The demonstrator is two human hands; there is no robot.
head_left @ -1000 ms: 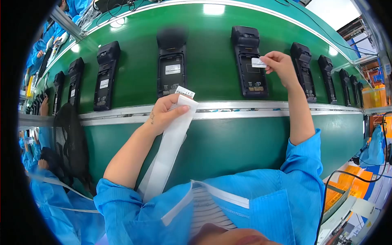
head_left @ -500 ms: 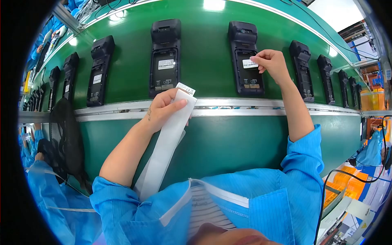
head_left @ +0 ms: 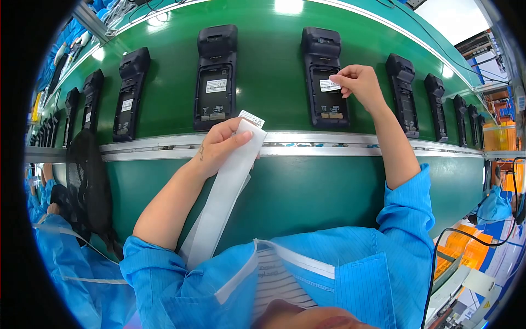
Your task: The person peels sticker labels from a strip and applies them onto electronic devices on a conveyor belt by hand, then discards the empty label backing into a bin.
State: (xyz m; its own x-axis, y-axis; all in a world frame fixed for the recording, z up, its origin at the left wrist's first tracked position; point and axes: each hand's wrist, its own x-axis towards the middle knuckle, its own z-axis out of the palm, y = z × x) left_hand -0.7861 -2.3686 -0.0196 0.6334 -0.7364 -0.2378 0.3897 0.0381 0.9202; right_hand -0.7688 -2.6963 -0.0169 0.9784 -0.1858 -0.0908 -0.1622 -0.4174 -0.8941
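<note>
My left hand (head_left: 224,143) is closed round a long white strip of label backing (head_left: 227,183), which hangs down toward my chest. A printed white label (head_left: 252,119) sticks out at the strip's top end. With thumb and forefinger, my right hand (head_left: 359,86) pinches the right edge of another white label (head_left: 327,85). That label lies over the open battery bay of a black handheld terminal (head_left: 322,44); whether it is fully stuck down I cannot tell. To the left, a second black terminal (head_left: 217,41) carries a white label (head_left: 216,85) in its bay.
More black terminals (head_left: 131,66) stretch left along the green belt (head_left: 268,71), and others (head_left: 401,93) stretch right. A metal rail (head_left: 329,143) separates the belt from the green worktop (head_left: 318,186). A black mesh bag (head_left: 90,181) hangs at the left, near a co-worker's blue sleeve (head_left: 60,241).
The terminals have shifted slightly left along the belt. My right hand has moved left with the label and its terminal; my left hand has barely moved.
</note>
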